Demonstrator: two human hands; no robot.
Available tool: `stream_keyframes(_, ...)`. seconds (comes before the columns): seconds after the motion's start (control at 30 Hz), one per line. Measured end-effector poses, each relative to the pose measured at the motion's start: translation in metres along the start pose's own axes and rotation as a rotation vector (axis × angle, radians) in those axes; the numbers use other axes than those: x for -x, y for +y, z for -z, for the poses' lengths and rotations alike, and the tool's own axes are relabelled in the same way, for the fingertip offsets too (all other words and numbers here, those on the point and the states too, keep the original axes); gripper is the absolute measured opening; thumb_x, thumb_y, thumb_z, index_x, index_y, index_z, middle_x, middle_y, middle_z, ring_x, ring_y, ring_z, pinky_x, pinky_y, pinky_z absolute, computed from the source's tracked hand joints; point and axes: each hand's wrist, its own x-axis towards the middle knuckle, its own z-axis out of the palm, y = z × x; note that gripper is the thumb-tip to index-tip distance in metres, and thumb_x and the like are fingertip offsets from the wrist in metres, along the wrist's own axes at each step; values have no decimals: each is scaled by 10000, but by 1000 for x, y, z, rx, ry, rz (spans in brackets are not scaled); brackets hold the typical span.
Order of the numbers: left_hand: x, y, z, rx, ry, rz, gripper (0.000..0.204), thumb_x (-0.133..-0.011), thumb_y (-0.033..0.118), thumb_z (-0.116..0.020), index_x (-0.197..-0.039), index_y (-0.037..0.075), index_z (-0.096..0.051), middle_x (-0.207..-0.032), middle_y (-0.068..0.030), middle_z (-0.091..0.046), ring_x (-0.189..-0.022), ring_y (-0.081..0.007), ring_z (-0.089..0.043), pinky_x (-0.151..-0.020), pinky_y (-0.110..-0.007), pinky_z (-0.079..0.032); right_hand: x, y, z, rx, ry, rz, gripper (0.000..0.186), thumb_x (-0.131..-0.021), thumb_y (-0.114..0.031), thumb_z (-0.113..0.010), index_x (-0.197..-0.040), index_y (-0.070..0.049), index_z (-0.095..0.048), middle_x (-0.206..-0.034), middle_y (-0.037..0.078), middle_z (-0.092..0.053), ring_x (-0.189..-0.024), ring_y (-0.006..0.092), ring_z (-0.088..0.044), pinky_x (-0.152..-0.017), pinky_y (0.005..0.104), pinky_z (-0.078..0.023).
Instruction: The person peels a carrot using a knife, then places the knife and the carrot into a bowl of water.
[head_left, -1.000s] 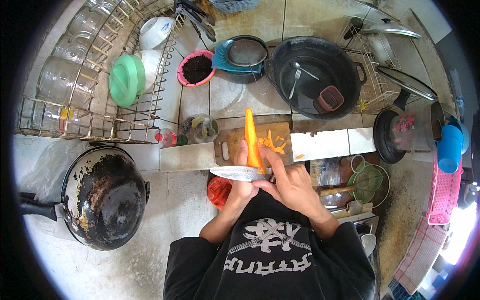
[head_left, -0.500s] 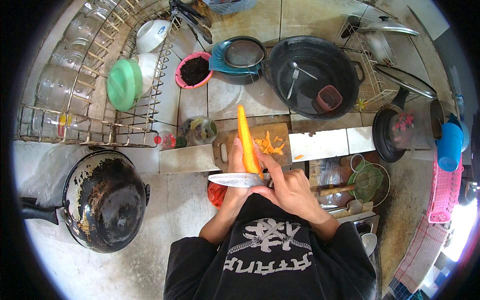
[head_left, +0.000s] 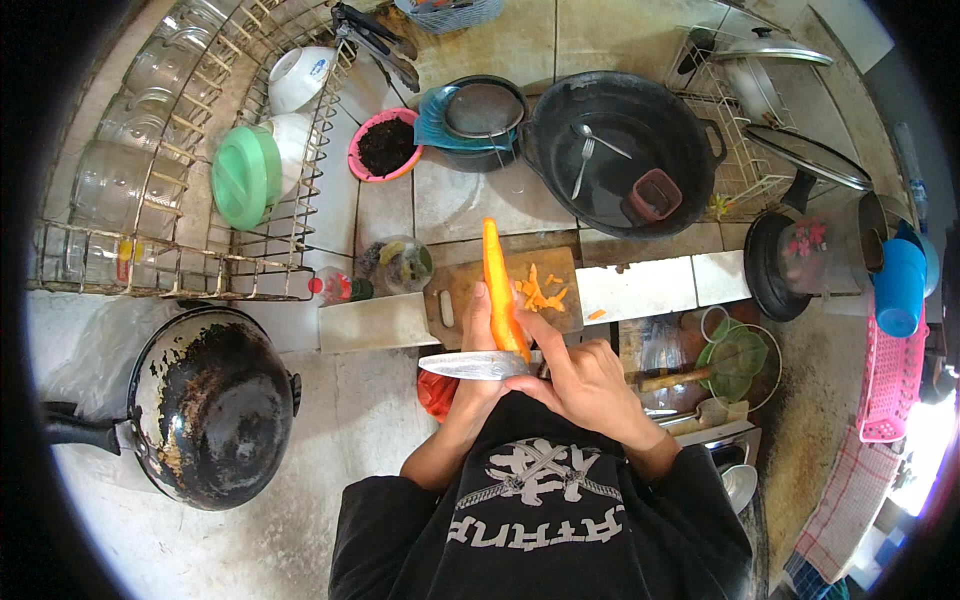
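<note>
My left hand point(head_left: 481, 345) grips the near end of a long orange carrot point(head_left: 498, 280), which points away from me over a wooden cutting board point(head_left: 460, 285). My right hand point(head_left: 580, 375) holds a knife point(head_left: 470, 365) whose broad blade lies crosswise, pointing left, against the carrot's near end. Orange peelings point(head_left: 541, 290) lie on the board to the right of the carrot.
A blackened wok point(head_left: 205, 400) sits at the left, a dish rack point(head_left: 190, 160) with bowls and glasses behind it. A large black pot point(head_left: 680, 130) holding cutlery and a cup stands at the back, next to a pink bowl point(head_left: 385, 145). A sink area point(head_left: 720, 360) lies right.
The carrot has shifted slightly in my left hand, its tip swinging a little left then back. The knife stays across its near end. Nothing else has moved.
</note>
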Motion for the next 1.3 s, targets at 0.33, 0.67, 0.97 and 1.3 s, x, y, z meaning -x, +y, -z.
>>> stream_keyframes(0.33,-3,-7,3,-85,8,-102,434,-1032,461,-333,-997,77,-531,-829,1,-518,-701,-85,-488,-642,-250,-422,0,2,-6,9,57,-22,724,-874,-435,-646,-1366,17,-368,-554,104,-553,-440,284,-565,-447,369,-430)
stream_keyframes(0.67,4,2,9,-106,-68,-82,413,-1026,456,-373,-1048,75,-531,-876,-1,-525,-782,-83,-497,-710,-248,-414,-5,-5,-10,7,87,-31,708,-870,-418,-660,-1345,24,-377,-565,114,-566,-449,296,-570,-452,385,-440)
stream_keyframes(0.97,15,-3,9,-79,12,5,426,-1025,450,-372,-1045,69,-560,-891,-16,-577,-823,-104,-556,-705,-270,-454,-13,-3,-9,13,31,-62,697,-870,-426,-652,-1339,17,-389,-586,121,-591,-492,305,-604,-488,382,-468)
stream_keyframes(1.3,10,3,29,-115,-60,3,449,-1027,483,-330,-977,86,-533,-815,7,-517,-726,-95,-514,-619,-256,-424,-10,-2,-10,11,57,-63,659,-893,-454,-607,-1341,-11,-412,-620,128,-619,-555,327,-641,-517,396,-498)
